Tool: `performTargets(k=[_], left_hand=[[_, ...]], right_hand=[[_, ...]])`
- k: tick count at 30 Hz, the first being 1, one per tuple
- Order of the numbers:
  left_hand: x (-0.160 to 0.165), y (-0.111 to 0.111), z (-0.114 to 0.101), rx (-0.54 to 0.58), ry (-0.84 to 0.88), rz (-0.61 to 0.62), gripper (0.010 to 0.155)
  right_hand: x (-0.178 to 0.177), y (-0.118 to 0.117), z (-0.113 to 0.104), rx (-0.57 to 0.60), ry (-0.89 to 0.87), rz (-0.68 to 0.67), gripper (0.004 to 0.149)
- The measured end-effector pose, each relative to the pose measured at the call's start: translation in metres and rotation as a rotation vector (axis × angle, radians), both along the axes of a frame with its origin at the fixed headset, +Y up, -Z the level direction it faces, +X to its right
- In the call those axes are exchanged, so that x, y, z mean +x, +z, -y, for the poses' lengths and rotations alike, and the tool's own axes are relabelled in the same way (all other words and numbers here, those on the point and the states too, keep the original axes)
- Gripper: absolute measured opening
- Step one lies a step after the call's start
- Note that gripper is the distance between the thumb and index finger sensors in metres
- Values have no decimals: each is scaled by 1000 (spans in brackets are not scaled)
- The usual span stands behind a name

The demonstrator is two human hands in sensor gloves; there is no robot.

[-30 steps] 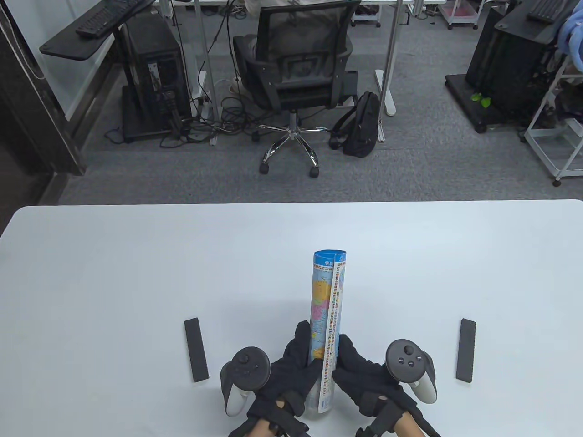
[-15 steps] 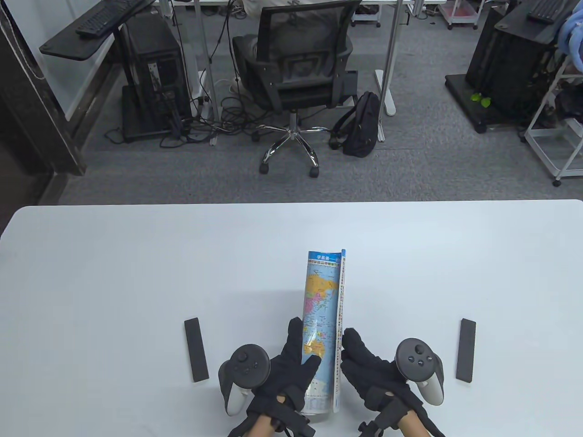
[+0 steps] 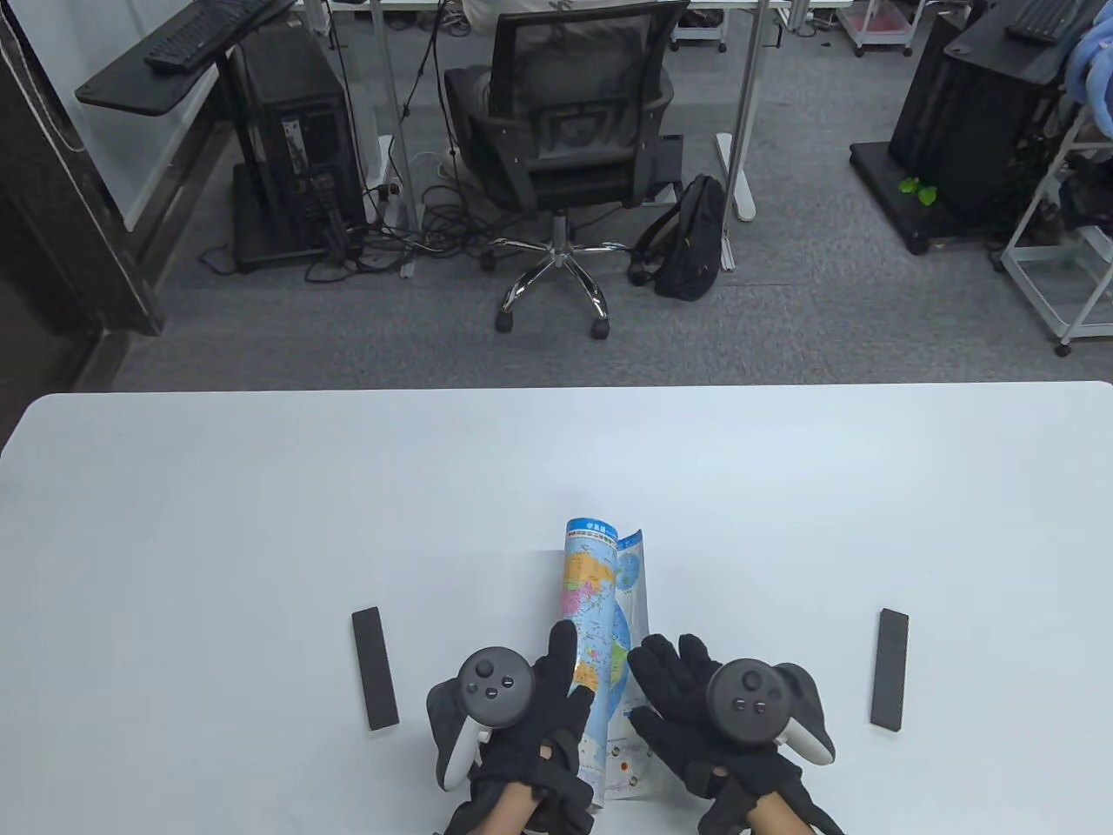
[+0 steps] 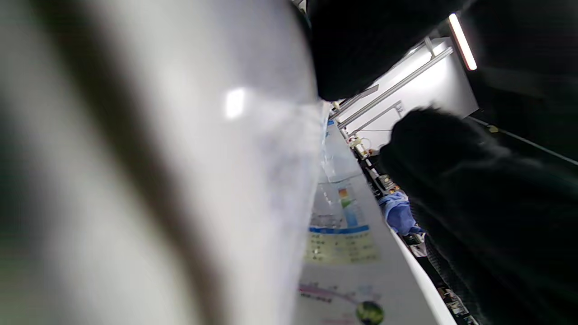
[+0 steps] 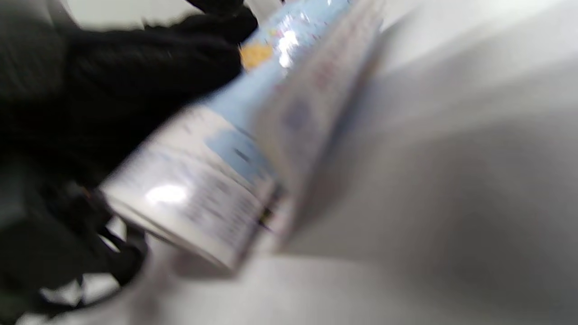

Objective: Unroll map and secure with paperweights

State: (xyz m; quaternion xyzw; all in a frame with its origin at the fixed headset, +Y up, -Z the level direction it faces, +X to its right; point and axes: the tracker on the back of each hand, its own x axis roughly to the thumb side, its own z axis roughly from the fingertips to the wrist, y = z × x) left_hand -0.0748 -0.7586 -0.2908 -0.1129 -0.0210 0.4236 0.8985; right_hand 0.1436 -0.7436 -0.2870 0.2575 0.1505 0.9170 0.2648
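Observation:
The map lies near the table's front edge, partly unrolled, its length pointing away from me. My left hand grips the rolled part from the left, thumb on the printed face. My right hand rests palm down, fingers spread, on the map's loose right edge. One black bar paperweight lies left of the hands, another to the right; both are untouched. The right wrist view shows the blurred roll and the left glove. The left wrist view shows the map's white back.
The white table carries only the map and the two bars. Beyond its far edge stand an office chair, a black backpack and desks on grey carpet.
The roll has opened wider and slid toward me. My left hand rolled the tube leftward. My right hand turned palm down and flattened onto the loose edge.

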Motion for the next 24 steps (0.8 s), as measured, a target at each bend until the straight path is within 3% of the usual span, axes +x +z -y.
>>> performTargets(k=[4,9,13,19,24], left_hand=[[3,1,-1,19,-94,1,66],[11,3,-3,48,-215,31,64],[18,4,-7,83,-343,55,65],[26,3,2,16,-494,139,92],[31,3,1,54,-520,166,92]], right_hand=[[-5,-2,15,-57,207,-5,59],[-5,-7,31,-161,294,-7,59],[-7,-7,32,-158,317,-9,58],[-9,-6,33,-163,349,-14,59],[-9,-6,33,-162,357,-14,59]])
